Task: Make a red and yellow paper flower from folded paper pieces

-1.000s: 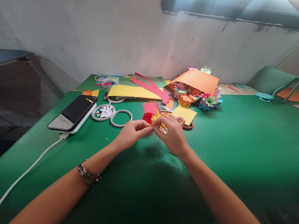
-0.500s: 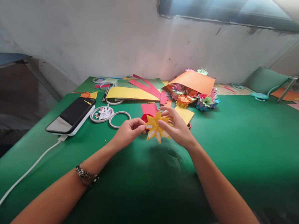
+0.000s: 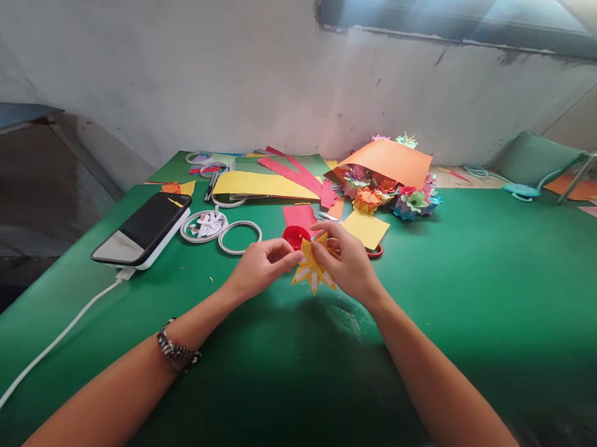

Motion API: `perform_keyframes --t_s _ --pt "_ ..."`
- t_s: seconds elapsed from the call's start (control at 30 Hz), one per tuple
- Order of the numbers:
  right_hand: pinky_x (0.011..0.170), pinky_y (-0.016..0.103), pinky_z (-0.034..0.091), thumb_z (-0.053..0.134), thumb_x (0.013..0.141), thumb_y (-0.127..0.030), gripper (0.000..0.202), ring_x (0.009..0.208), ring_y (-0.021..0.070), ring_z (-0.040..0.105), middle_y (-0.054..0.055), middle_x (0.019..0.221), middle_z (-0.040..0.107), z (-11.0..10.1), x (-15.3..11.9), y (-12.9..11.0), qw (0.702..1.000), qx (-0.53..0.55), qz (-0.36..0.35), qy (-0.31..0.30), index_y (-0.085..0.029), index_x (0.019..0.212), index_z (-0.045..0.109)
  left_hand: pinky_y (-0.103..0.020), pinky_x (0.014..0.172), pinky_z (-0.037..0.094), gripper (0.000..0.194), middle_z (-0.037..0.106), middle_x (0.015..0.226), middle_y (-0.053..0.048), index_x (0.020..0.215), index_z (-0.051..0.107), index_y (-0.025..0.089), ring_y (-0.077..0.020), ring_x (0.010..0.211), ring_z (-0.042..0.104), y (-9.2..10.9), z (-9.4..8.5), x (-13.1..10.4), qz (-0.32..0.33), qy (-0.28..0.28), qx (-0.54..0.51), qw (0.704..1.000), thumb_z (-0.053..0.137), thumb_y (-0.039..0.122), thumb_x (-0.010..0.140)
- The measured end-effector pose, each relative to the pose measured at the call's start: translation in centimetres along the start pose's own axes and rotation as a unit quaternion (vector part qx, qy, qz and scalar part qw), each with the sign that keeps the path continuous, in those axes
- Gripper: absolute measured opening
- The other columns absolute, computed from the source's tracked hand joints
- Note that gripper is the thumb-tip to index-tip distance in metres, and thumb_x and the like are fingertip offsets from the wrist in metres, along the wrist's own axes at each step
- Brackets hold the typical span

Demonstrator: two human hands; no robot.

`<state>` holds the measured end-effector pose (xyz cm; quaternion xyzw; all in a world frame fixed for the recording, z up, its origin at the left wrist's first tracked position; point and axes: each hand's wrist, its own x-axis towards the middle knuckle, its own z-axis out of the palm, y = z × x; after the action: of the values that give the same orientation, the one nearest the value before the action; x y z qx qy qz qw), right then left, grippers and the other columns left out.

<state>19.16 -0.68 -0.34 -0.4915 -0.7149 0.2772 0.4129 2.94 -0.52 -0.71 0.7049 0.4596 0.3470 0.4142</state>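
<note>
A yellow paper star with several pointed tips is held above the green table, white strips of tape stuck on its lower points. My right hand is closed around its right side, thumb in front, covering part of it. The fingertips of my left hand pinch the star's left edge. Just behind the star lie a round red piece and a red paper square. A yellow paper square rests on scissors whose red handle sticks out beyond my right hand.
Left on the green table are a phone on a white power bank with a cable, a tape roll holding paper scraps, and another ring. Paper strips and folded paper flowers under an orange sheet stand behind.
The star has tilted and dropped slightly, and my right hand has moved left and down, covering more of its right side. The red round piece behind now shows more.
</note>
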Motion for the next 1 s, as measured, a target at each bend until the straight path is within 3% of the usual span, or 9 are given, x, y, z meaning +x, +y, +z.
perform_keyframes --t_s 0.23,0.57,0.8,0.9,1.0 --pt "0.064 0.027 0.046 0.045 0.076 -0.013 0.021 0.074 0.0137 0.057 0.007 0.093 0.062 0.5 -0.4 -0.5 0.996 -0.065 -0.049 0.02 -0.018 0.094 0.055 -0.021 0.05 0.03 0.033 0.054 0.054 0.003 0.056 0.051 0.016 -0.0093 0.051 0.042 -0.4 0.4 0.0 0.034 0.004 0.116 0.993 0.053 0.043 0.075" --pt "0.066 0.026 0.046 0.044 0.076 -0.011 0.019 0.079 0.0144 0.058 0.006 0.092 0.062 0.1 -0.3 -0.6 0.996 -0.069 -0.053 0.006 -0.017 0.091 0.055 -0.021 0.05 0.031 0.031 0.059 0.054 0.001 0.054 0.058 0.016 -0.0093 0.051 0.044 -0.3 0.0 -0.1 0.04 -0.041 0.088 0.994 0.052 0.036 0.077" --pt "0.061 0.024 0.046 0.045 0.078 -0.014 0.016 0.075 0.0124 0.057 0.004 0.09 0.06 0.1 -0.1 0.2 0.998 -0.032 -0.049 -0.004 -0.018 0.09 0.055 -0.019 0.047 0.032 0.035 0.056 0.047 0.002 0.05 0.054 0.015 -0.0079 0.045 0.044 -0.2 -0.2 -0.1 0.018 -0.057 0.084 0.995 0.049 0.038 0.077" --pt "0.055 0.021 0.045 0.046 0.077 -0.017 0.015 0.065 0.0091 0.055 0.004 0.088 0.059 -0.1 0.0 0.3 1.0 -0.005 -0.014 -0.011 -0.017 0.089 0.055 -0.02 0.046 0.032 0.041 0.054 0.043 0.002 0.048 0.053 0.016 -0.0083 0.042 0.043 0.1 -1.5 0.0 0.011 -0.067 0.124 0.99 0.047 0.045 0.076" --pt "0.052 0.02 0.044 0.048 0.077 -0.02 0.018 0.055 0.0065 0.052 0.002 0.082 0.058 -0.4 0.0 0.3 0.998 -0.002 0.046 -0.042 -0.017 0.093 0.055 -0.022 0.048 0.035 0.045 0.057 0.05 0.0 0.056 0.057 0.017 -0.0114 0.048 0.048 -0.2 -4.2 0.2 0.021 0.005 0.186 0.982 0.04 0.052 0.077"
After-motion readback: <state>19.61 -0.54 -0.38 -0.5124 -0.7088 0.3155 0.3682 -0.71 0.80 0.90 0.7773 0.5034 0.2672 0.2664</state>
